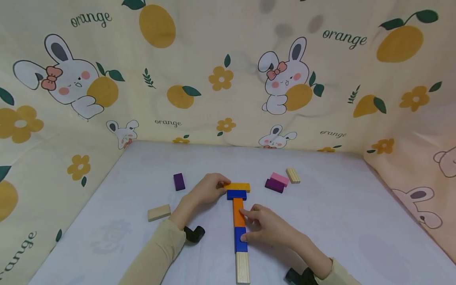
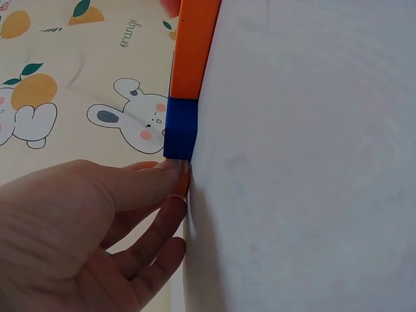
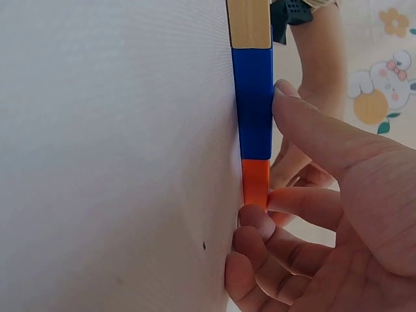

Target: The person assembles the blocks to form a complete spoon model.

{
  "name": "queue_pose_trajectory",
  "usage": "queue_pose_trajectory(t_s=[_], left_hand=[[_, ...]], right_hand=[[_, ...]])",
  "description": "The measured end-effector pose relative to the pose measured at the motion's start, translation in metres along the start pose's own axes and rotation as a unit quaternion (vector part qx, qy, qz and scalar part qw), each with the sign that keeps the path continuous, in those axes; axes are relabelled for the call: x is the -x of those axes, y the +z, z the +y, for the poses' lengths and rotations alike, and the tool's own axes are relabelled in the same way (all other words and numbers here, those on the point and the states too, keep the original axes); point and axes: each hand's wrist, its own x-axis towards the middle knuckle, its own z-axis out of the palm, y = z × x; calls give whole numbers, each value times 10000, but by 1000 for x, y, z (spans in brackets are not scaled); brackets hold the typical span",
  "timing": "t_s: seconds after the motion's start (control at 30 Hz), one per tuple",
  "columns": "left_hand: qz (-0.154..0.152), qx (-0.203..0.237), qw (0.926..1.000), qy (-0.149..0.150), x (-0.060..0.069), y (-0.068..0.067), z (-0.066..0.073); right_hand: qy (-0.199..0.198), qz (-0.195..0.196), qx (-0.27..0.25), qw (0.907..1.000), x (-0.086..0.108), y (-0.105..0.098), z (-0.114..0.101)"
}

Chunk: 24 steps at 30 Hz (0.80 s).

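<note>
Wooden blocks lie end to end in a row: a plain wood block [image 1: 243,268] nearest me, then a blue block [image 1: 240,246], an orange block [image 1: 238,217], a crosswise blue block [image 1: 236,194] and a crosswise yellow block [image 1: 238,187] at the far end. My left hand [image 1: 208,189] pinches the yellow block's left end between thumb and fingers; in the left wrist view, the thumb partly hides it. Along the row's right side, my right hand [image 1: 267,225] has its thumb on the near blue block and its index finger on the orange block.
A purple block [image 1: 179,182] and a plain wood block [image 1: 159,213] lie to the left. At the back right sit a pink block [image 1: 279,179], a second purple block [image 1: 274,185] and another plain block [image 1: 293,175]. Patterned cloth [image 1: 199,130] walls the white surface [image 1: 107,237].
</note>
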Motion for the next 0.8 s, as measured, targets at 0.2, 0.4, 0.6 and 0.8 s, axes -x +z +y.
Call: queue_pose_trajectory(t_s=[0.2, 0.4, 0.6, 0.8], left_hand=[[-2, 27, 10000, 30, 0, 1, -1], [-1, 24, 10000, -7, -1, 1, -1], [3, -6, 10000, 9, -1, 0, 0], [-11, 30, 10000, -35, 0, 0, 1]], right_hand=[[-9, -5, -17, 10000, 0, 0, 0], [-39, 11, 13, 10000, 0, -1, 0], [-58, -3, -10, 10000, 0, -1, 0], [-69, -1, -30, 10000, 0, -1, 0]])
